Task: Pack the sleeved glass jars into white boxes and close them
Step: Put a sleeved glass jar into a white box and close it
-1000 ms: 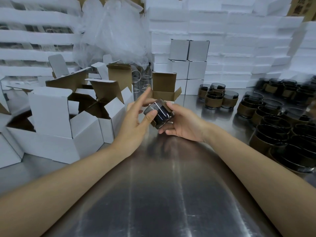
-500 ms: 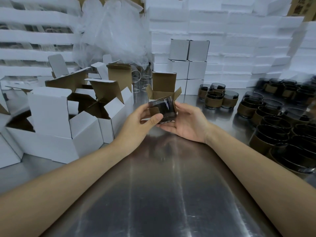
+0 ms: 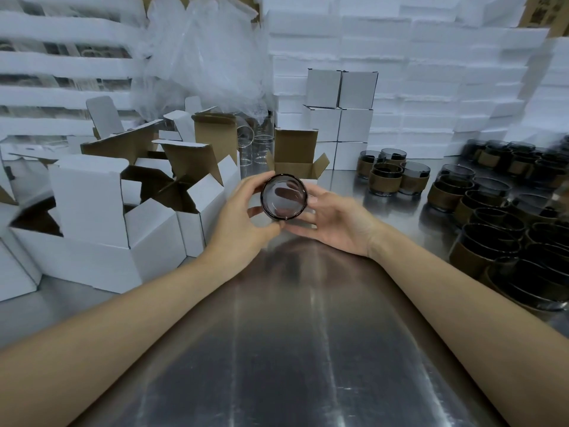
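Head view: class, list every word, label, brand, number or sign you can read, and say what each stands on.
No text here can be read.
Brown carton, top right corner: dark print, too blurred to read.
Closed white boxes: plain, no print shown.
Sleeved jars and the held glass jar: no label shown.

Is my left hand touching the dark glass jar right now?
Touching. The head view shows the left hand curled around the left side of the jar, with no gap visible.
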`<state>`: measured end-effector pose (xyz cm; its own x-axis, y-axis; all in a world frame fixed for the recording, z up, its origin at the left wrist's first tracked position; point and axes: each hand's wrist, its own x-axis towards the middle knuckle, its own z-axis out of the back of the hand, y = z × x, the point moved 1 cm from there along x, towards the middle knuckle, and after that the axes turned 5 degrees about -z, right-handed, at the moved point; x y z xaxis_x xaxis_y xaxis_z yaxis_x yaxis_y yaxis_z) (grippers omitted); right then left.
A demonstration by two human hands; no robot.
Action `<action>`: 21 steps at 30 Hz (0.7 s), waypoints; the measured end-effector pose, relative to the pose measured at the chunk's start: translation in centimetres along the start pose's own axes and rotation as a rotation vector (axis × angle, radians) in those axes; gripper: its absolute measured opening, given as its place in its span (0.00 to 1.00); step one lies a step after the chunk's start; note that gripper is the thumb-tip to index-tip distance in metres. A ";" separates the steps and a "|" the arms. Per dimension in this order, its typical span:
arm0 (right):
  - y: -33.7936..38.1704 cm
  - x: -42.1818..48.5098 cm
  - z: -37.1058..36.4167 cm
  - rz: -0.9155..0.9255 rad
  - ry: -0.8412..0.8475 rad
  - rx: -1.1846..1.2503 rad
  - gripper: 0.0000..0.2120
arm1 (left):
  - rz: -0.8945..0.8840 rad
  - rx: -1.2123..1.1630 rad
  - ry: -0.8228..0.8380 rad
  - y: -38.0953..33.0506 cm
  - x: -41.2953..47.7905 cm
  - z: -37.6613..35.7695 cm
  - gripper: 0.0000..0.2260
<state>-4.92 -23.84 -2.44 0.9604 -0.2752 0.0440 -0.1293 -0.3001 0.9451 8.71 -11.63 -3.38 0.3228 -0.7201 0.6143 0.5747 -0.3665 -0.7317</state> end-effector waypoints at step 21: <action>-0.5 0.1 0.6 0.103 -0.146 -0.083 0.36 | 0.148 -0.163 0.130 1.9 0.4 -0.4 0.40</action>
<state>-4.87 -24.23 -3.13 0.8963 -0.4320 0.0999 -0.1983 -0.1889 0.9618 9.63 -12.89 -4.63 0.2886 -0.8390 0.4613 0.3962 -0.3340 -0.8553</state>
